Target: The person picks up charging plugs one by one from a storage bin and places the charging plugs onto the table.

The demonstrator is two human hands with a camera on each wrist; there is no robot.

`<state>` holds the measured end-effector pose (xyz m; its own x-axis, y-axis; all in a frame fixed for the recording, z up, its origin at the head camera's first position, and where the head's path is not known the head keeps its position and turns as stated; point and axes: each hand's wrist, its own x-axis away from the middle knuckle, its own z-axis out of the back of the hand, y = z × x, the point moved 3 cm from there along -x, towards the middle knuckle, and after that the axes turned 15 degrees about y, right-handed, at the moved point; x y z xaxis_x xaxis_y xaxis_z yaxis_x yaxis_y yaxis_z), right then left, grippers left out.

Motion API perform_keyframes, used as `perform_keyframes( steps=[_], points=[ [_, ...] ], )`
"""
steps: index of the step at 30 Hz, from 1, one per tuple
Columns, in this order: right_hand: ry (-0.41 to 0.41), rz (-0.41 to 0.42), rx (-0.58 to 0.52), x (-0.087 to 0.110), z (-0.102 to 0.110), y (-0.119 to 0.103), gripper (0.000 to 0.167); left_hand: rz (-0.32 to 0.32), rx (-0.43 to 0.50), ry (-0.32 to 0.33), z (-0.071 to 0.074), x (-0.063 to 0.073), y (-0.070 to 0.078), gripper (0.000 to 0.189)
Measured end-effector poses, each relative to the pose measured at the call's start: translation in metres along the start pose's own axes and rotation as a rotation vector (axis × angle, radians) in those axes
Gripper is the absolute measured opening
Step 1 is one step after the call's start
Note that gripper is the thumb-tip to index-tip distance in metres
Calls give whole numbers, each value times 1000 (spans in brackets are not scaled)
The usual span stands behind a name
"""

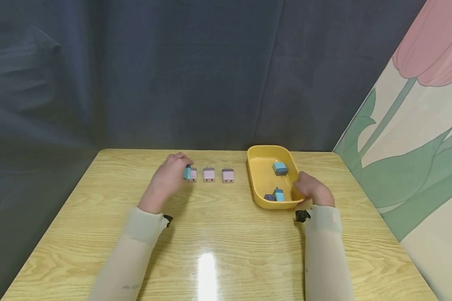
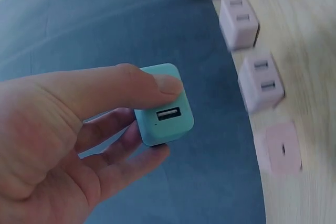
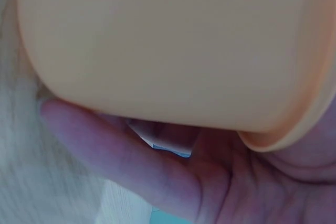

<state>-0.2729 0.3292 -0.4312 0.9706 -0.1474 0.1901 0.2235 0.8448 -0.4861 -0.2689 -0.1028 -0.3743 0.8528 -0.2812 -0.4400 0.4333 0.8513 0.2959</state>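
Note:
My left hand [image 1: 167, 175] pinches a teal USB charger [image 2: 167, 121] between thumb and fingertips, its single port showing in the left wrist view. The charger is held up at the left end of a row of pale pink chargers. In the head view it partly covers the leftmost visible pink charger [image 1: 193, 174]; beside that stand a second pink charger [image 1: 209, 174] and a third pink charger [image 1: 227, 175]. With my right hand [image 1: 315, 190] I grip the yellow bin [image 1: 261, 179] at its near right corner, thumb [image 3: 121, 150] along the outer wall.
Inside the bin lie a teal charger with a dark prong end [image 1: 280, 168], another teal charger [image 1: 278, 195] and a small dark piece [image 1: 269, 197]. The wooden table [image 1: 226, 242] meets a dark cloth [image 1: 181, 75] at the back. A flower-painted wall [image 1: 410, 167] rises on the right.

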Motion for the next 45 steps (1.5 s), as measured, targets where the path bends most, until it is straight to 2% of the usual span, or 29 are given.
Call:
perform_keyframes(
  steps=[4,9,15,20,25,28,32,40,45],
  points=[
    [2,11,-1,0,0,-1,45,35,0,-5,6,2,-17,47],
    [-2,5,1,3,1,1,43,75,8,-64,4,8,-33,45],
    [-3,3,-6,4,2,2,43,130,47,-130,0,15,-42,43],
    [-1,7,-18,4,2,2,43,148,47,-209,-2,19,-46,49],
    [2,13,-13,3,3,1,42,146,50,-267,-4,20,-52,45],
    [-3,7,-18,3,3,0,44,129,48,-278,-6,21,-55,42],
    [-6,1,-29,2,2,0,46,140,52,-282,-10,22,-59,40],
    [-2,11,-9,3,2,0,46,166,35,-292,-16,24,-59,46],
    [-4,9,-22,3,2,0,47,152,40,-301,-19,25,-59,42]
  ],
)
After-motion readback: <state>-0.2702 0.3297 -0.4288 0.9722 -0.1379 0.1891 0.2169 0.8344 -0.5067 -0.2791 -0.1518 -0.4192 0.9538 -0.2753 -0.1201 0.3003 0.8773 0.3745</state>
